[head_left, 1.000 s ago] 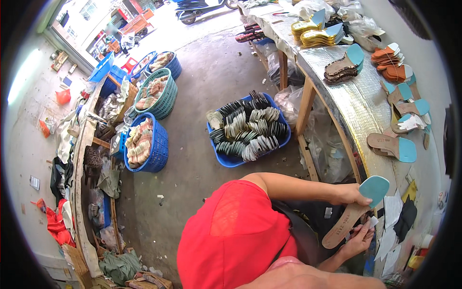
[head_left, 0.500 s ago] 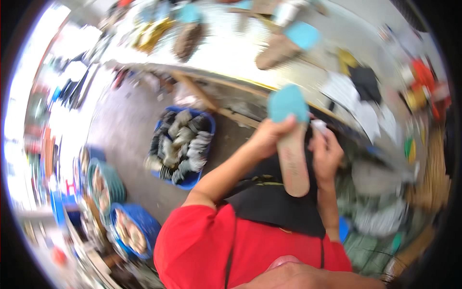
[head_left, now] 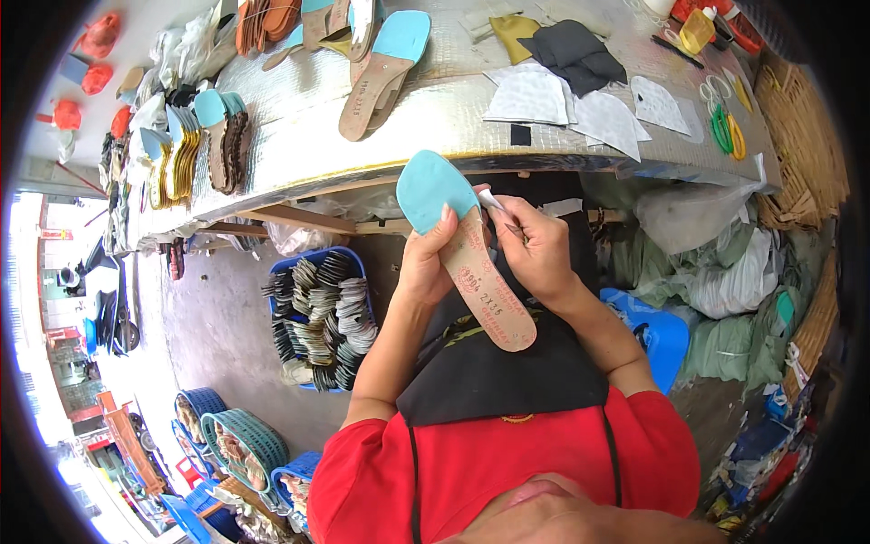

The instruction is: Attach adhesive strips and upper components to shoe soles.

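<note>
The person's left hand (head_left: 426,261) has hold of a flat tan shoe sole with a rounded pale-blue forefoot (head_left: 494,295), held before the chest at a slant, its blue end up and toward the left. The thumb lies on the face by the edge of the blue part; the other fingers pass behind the sole, so how they are spread cannot be told.

The right hand (head_left: 542,252) is mostly closed, pinching a small white piece (head_left: 492,200) just beside the sole's right edge. What the piece is made of is unclear, as is whether it touches the sole; the fingers hide part of it.

The sole is in front of the near edge of a silver-covered bench (head_left: 294,145), clear of its top. A blue-toed tan sole (head_left: 364,102) there overlaps others, only partly visible beneath it. Rust-orange cut pieces (head_left: 263,23) are cropped by the upper border. White flat pieces (head_left: 530,97) lie partly under folded black material (head_left: 571,56).

Below, the left forearm covers part of a blue basin (head_left: 356,257) packed with thin pieces. A blue plastic object (head_left: 651,340) is half hidden by the right forearm, its shape uncertain.
</note>
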Motion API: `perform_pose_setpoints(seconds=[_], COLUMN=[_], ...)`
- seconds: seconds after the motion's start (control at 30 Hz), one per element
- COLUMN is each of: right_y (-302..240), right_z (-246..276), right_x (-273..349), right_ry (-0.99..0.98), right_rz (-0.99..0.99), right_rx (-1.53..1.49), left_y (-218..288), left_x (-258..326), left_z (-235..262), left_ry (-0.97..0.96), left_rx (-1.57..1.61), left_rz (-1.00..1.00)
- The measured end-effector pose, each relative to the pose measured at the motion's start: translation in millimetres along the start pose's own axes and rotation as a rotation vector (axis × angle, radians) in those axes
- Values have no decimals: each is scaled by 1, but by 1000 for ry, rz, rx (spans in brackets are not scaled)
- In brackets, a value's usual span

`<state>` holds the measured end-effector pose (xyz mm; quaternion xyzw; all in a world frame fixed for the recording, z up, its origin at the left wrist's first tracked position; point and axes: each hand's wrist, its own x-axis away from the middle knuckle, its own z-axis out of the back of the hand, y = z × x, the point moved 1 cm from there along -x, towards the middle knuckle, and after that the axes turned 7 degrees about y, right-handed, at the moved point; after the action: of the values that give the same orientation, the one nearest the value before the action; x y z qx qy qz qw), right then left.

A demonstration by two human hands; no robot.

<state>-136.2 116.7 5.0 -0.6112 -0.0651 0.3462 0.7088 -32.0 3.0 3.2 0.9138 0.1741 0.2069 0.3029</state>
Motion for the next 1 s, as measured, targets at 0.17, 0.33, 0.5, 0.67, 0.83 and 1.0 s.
perform_pose_setpoints(seconds=[0.17,0.33,0.5,0.67,0.83,1.0], right_y=[-6,-3,5,28,27,28], right_z=[-4,-5,0,4,11,19], right_x=[-1,-1,5,16,9,15], right_ry=[23,33,-12,-114,-358,-435], right_rz=[53,65,60,77,-69,-594], right_rx=[6,26,-7,-61,-135,-637], left_y=[-1,-4,-2,5,-2,1], left_x=[1,0,1,1,-2,-4], left_z=[-3,8,12,-9,-8,-13], left_ry=[21,135,185,112,184,191], left_rx=[25,-54,-53,-44,-138,-365], left_rz=[-10,-41,-14,3,-88,-139])
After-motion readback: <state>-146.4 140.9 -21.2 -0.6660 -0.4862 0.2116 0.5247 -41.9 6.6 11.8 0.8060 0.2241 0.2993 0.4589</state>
